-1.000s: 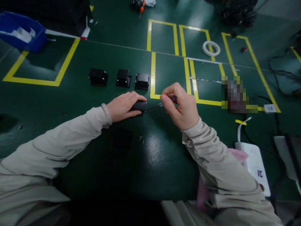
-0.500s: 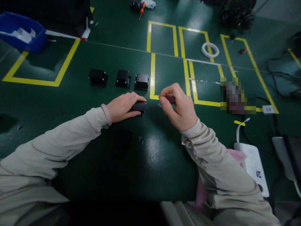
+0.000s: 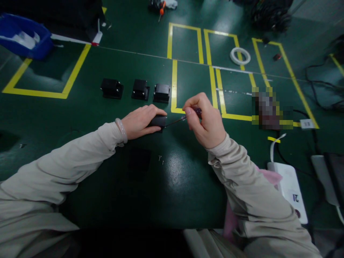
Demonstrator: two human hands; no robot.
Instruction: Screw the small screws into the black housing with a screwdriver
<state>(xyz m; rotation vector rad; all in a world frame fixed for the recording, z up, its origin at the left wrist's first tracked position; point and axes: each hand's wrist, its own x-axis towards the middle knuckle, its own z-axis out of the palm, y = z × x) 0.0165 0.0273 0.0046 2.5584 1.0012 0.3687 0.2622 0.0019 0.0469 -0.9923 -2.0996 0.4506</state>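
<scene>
My left hand grips a small black box-shaped part on the green table, thumb and fingers on its two sides. In my right hand is a screwdriver with a dark handle, held almost level. Its tip meets the right end of the black part; the exact contact is too small to make out. Behind my left hand stand three similar black parts in a row: left, middle and right. Loose small screws lie nearer to me, beside a flat black plate.
A blue bin sits at the far left. A roll of white tape lies among yellow tape outlines at the back right. On the right are a white power strip and cables. An orange-handled tool lies at the back.
The screwdriver and my right hand have shifted very slightly. My left hand keeps its hold on the black part, and nothing else has visibly moved.
</scene>
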